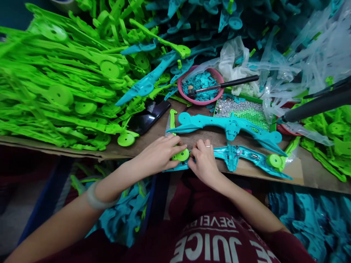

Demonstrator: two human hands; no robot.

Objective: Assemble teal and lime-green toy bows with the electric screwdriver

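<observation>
A blue toy bow half [233, 157] lies hollow side up along the table's near edge, with thin red wires inside. At its left end my left hand [160, 151] has its fingers closed on a green wheel piece [182, 155]. Just right of that wheel, my right hand [204, 162] is curled over the bow half, its fingertips pressed at the shell; whether they pinch a small part is hidden. A second green wheel [275, 161] sits at the bow half's right end. Behind it lies a matching blue bow cover [208, 120], outer side up.
Green parts [55, 87] pile high at left, near a dark phone [150, 116]. A pink bowl [181, 89] holds small blue pieces, with a hammer [227, 83] across it. A green basket [246, 109] holds tiny metal parts. A black bar [315, 104] juts in from the right.
</observation>
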